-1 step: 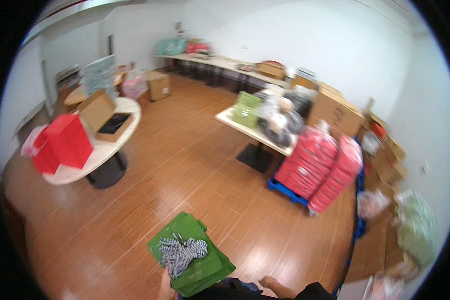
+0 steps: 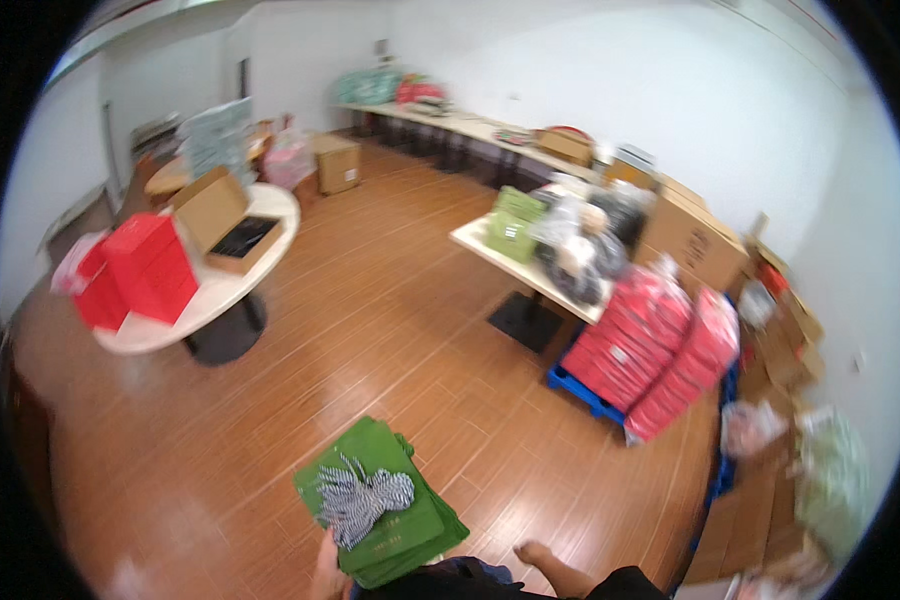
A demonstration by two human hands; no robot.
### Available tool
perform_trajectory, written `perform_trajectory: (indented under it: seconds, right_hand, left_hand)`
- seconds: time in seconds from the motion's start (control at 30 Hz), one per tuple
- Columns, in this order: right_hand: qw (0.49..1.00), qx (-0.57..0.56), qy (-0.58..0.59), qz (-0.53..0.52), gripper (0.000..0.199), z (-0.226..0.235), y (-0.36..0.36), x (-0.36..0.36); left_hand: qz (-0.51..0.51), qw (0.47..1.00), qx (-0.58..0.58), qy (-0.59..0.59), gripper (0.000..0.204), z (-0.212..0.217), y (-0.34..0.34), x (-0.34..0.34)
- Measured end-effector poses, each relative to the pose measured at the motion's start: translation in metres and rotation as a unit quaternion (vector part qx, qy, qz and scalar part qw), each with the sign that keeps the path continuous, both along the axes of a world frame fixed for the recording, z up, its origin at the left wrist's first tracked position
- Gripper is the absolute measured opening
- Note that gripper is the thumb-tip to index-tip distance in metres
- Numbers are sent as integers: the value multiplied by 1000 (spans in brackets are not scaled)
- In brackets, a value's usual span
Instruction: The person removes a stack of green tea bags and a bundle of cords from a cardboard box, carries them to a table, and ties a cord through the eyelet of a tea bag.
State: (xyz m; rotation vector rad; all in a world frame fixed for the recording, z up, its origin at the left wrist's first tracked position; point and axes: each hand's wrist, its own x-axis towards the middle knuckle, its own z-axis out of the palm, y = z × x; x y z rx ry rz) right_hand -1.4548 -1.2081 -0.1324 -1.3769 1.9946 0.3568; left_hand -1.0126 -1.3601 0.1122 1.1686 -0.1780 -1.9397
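Observation:
My left hand grips the left edge of a stack of flat green bags in front of my body, at the lower middle of the view. A bundle of black-and-white striped cord rests on the stack, tied round its middle with its loose ends toward the left. My left thumb shows beside the cord; the other fingers are hidden under the stack. To the right of the bags, my right hand hangs apart from everything. Its fingers look curled, and nothing shows in them.
An oval table at left bears red boxes and an open carton. At right, another table holds green bags and plastic-wrapped items. Red wrapped stacks stand on a blue pallet. Cartons line the right wall.
The view has turned slightly, so the tables and stacks sit farther right in it. My left hand keeps its hold on the bags; my right hand has shifted a little up and left.

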Motion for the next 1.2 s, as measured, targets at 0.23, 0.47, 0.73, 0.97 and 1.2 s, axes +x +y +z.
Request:
perform_trajectory:
  seconds: [0.23,0.47,0.73,0.97,1.2]
  right_hand:
    - [920,-389,-23,-24,53,172,-437,27]
    - [955,-283,-18,87,53,143,-602,51]
    - [980,-79,49,-175,51,50,-554,-52]
    - [878,209,-71,-424,46,-5,-642,-122]
    - [972,201,-117,-14,53,-37,-1019,-179]
  left_hand:
    - [207,974,-46,81,45,-39,-134,24]
    - [206,975,-82,5,48,-56,-338,4]
    - [96,987,-96,90,47,-38,-627,-51]
    - [80,994,-28,70,49,-31,-819,-137]
    - [132,988,-44,-63,51,-3,-989,-211]
